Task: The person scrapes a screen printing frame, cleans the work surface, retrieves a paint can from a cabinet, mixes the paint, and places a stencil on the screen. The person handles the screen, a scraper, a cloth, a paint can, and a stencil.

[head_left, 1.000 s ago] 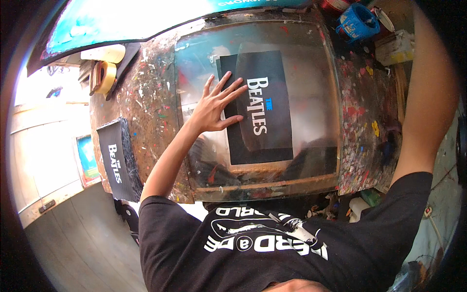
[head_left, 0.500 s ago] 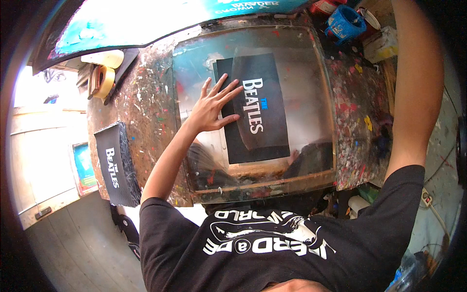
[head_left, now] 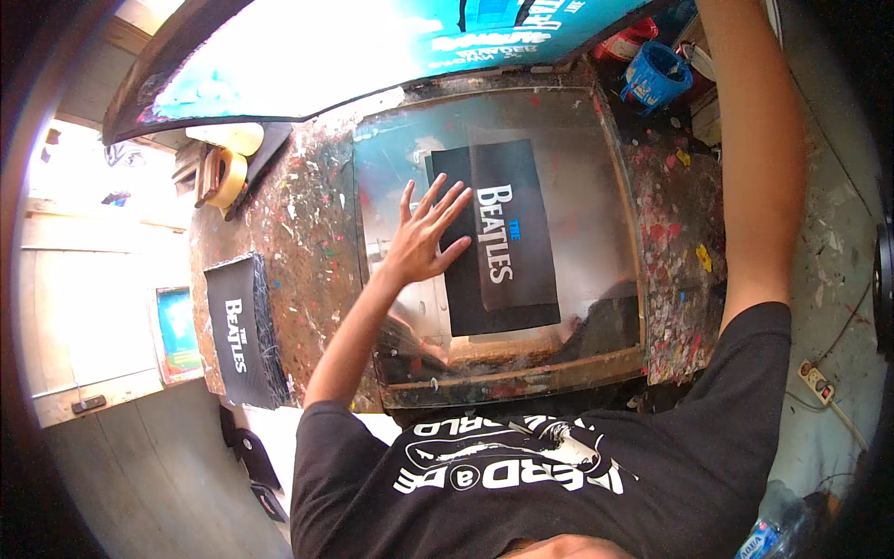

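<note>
My left hand [head_left: 430, 233] rests with fingers spread at the left edge of a black rectangular piece [head_left: 507, 289], its fingertips over that edge. White and blue lettering is printed on the piece, which lies flat on a glossy, see-through sheet [head_left: 596, 233] on the worktable. My right arm reaches up along the right side and out of the picture at the top, so the right hand is hidden. Across the top stands a raised printing screen [head_left: 363, 56] with a dark frame and a pale, blue-stained mesh.
A stack of black pieces [head_left: 233, 326] with the same print sits at the table's left edge. Tape rolls [head_left: 226, 180] stand at the back left, a blue tub [head_left: 657, 76] and a red container [head_left: 626, 39] at the back right. The tabletop [head_left: 298, 233] is paint-spattered.
The whole view has shifted, so the table sits lower and more of the screen shows. My left hand stays spread at the black piece's left edge. My right forearm appears further left.
</note>
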{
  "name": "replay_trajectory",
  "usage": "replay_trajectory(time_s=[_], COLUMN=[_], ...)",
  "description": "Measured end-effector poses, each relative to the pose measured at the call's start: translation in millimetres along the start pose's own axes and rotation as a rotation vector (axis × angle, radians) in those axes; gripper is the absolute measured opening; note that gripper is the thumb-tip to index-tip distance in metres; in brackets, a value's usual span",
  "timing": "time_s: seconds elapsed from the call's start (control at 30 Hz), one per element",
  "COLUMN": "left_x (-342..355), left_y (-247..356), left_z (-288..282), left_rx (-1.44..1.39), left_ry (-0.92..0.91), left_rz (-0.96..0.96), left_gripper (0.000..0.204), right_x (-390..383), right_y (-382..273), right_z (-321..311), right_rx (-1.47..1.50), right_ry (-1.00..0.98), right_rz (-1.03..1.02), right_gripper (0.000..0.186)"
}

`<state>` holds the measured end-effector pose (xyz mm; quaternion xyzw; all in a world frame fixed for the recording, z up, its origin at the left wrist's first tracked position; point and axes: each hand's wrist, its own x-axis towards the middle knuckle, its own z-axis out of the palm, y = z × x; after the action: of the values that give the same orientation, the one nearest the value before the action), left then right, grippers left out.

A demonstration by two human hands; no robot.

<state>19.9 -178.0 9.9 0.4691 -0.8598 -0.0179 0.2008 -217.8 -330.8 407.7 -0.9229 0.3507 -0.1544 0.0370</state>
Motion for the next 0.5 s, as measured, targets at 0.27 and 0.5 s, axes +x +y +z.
replay_trajectory(time_s=[0.27,0.5], left_x=[76,-23], left_y=[160,173], left_z=[-2,-155], left_rx=[-0.470,0.162], left_ry=[0.200,0.437], left_rz=[-0.014,-0.477], left_gripper=[0.052,0.092], right_x=[-14,-169], right_y=[-9,-51], right_z=[22,157], right_rx=[-0.058,-0.172], right_ry=[0.127,0.393], right_rz=[0.033,-0.188], right_gripper=[0.085,0.058])
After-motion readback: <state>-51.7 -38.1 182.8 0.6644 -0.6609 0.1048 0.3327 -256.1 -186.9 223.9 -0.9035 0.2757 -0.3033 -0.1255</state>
